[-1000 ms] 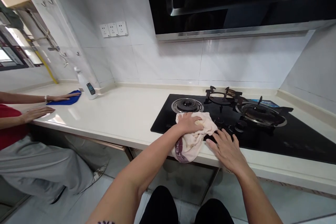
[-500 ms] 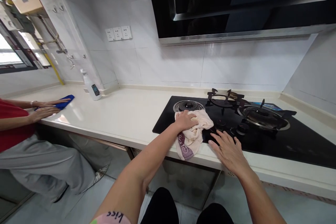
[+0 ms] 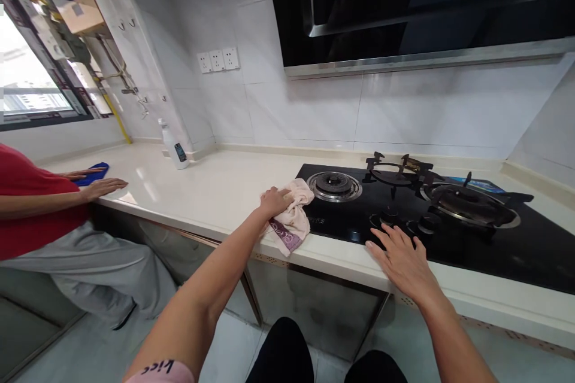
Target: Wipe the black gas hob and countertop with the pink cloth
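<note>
My left hand (image 3: 275, 202) grips a crumpled pale pink towel (image 3: 294, 212) with a purple patterned end. The towel lies across the left edge of the black gas stove (image 3: 332, 226), partly on the white countertop, and its purple end reaches the counter's front edge. My right hand (image 3: 404, 260) rests with fingers spread on the stove's front edge, just below the control knobs (image 3: 426, 224). The left burner (image 3: 335, 185) has its pan support off. A pan support (image 3: 389, 173) stands near the back, and the right burner (image 3: 469, 203) carries another dark support.
At the left, a person in a red top (image 3: 36, 209) has hands on the counter by a blue cloth (image 3: 92, 175). A white bottle (image 3: 174, 146) stands near the wall corner. A black range hood (image 3: 404, 18) overhangs the stove. Cabinet doors (image 3: 323, 311) lie below the counter.
My left hand has slid the towel left, off the burner toward the stove's edge. My right hand stays by the knobs. The other person's near hand has come off the blue cloth onto the counter.
</note>
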Motion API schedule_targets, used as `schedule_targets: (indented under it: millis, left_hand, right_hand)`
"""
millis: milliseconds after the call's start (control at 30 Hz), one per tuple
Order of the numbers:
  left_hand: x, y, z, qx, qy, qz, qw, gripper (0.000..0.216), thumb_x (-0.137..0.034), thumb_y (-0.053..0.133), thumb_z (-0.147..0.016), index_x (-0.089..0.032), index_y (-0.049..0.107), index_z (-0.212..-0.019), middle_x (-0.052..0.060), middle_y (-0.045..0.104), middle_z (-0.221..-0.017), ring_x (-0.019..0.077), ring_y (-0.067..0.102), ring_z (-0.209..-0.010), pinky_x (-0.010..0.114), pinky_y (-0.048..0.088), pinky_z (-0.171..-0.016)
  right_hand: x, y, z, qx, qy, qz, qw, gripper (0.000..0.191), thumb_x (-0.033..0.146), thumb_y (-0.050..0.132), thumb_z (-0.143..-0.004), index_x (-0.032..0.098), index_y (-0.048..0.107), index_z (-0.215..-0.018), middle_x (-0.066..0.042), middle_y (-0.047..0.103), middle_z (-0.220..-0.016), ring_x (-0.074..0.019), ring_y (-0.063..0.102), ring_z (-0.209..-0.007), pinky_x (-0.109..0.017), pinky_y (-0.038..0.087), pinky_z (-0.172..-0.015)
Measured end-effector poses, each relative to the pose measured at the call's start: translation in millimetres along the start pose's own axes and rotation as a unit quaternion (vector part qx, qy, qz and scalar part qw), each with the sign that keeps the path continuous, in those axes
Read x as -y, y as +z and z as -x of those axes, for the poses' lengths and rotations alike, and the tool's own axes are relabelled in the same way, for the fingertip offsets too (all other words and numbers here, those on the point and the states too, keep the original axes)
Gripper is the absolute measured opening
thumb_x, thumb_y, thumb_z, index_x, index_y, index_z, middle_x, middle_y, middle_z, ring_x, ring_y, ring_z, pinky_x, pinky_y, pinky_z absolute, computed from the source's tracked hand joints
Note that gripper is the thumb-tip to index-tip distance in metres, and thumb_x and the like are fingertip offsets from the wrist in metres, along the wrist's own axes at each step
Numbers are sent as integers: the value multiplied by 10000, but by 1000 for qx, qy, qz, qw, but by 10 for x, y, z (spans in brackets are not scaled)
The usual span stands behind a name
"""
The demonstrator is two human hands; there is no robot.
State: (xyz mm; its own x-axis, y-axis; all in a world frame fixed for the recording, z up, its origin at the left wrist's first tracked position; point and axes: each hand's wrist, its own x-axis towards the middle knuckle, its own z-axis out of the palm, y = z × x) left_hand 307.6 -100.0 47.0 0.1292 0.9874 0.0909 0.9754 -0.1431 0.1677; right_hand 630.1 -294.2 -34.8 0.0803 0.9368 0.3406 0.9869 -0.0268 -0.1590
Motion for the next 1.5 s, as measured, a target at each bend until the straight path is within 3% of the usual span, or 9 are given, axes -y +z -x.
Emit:
schedule_targets:
  millis: [300, 433, 533, 667, 967, 1100, 1200, 1367, 1500]
  left_hand:
    - [-363, 77, 583, -33, 65, -9, 997, 535, -586, 541, -945, -427, 580, -1454, 96, 500, -1481, 393, 470, -1371, 600, 352, -1135]
    - [-495, 151, 961, -68, 148, -5, 987, 519, -563, 620, -914, -383, 645, -1399, 117, 523, -1450, 389, 461, -1355, 600, 346, -1131]
    - [-465, 254, 1174, -120, 218, 19, 968, 497, -540, 647, -901, -331, 687, -1350, 136, 537, -1437, 373, 485, -1327, 572, 365, -1120]
    - [-170, 342, 1282, -160, 228, 48, 959, 417, -442, 600, -928, -299, 703, -1307, 114, 569, -1435, 319, 508, -1330, 506, 367, -1150]
    - [1084, 269, 1138, -255, 35, 21, 966, 387, -401, 519, -932, -256, 728, -1223, 112, 670, -1321, 308, 537, -1314, 495, 378, -1146]
    - [1316, 323, 1099, -325, 22, 28, 945, 389, -431, 516, -921, -223, 747, -1155, 133, 682, -1218, 320, 564, -1235, 503, 414, -1095]
    - [1208, 451, 1185, -381, 47, 34, 923, 385, -448, 527, -924, -200, 750, -1116, 138, 666, -1177, 322, 565, -1188, 499, 426, -1071]
    - [719, 742, 1432, -449, 120, 53, 884, 401, -483, 563, -919, -186, 724, -1136, 154, 583, -1284, 340, 523, -1220, 538, 393, -1094]
    - [428, 965, 1550, -458, 174, 77, 868, 473, -564, 583, -920, -212, 680, -1220, 159, 492, -1385, 360, 474, -1285, 579, 368, -1115]
  right_hand:
    - [-13, 42, -16, -3, 0, 1, 1000, 741, 682, 183, -1015, 264, 595, -1467, -86, 468, -1619, -347, 335, -1529, -663, 213, -1224]
    - [-61, 80, -8, -11, -3, 1, 1000, 740, 680, 174, -1012, 276, 600, -1463, -67, 474, -1616, -340, 334, -1531, -650, 226, -1223]
    - [-82, 90, 2, -12, -5, 4, 1000, 729, 671, 187, -1011, 280, 600, -1466, -58, 476, -1617, -335, 323, -1539, -633, 222, -1231]
    - [-82, 82, 15, -5, -6, 7, 1000, 721, 665, 200, -1013, 277, 587, -1482, -58, 459, -1630, -336, 310, -1547, -635, 214, -1235]
    - [-63, 34, 7, 14, -1, -5, 1000, 717, 675, 227, -1006, 283, 579, -1492, -57, 446, -1640, -341, 302, -1554, -648, 225, -1239]
    - [-28, 9, -2, 26, 4, -2, 1000, 707, 673, 255, -1002, 283, 566, -1503, -60, 442, -1643, -351, 295, -1558, -654, 236, -1237]
    - [-23, 28, -7, 20, 8, 1, 1000, 716, 678, 253, -995, 280, 569, -1500, -63, 440, -1645, -357, 300, -1556, -659, 230, -1238]
    - [-63, 72, -9, 12, 1, -6, 1000, 729, 685, 230, -991, 284, 576, -1492, -64, 456, -1633, -358, 312, -1549, -667, 229, -1234]
    - [-88, 97, -5, -1, 1, -6, 1000, 728, 686, 228, -987, 289, 586, -1481, -61, 473, -1621, -351, 328, -1541, -661, 244, -1230]
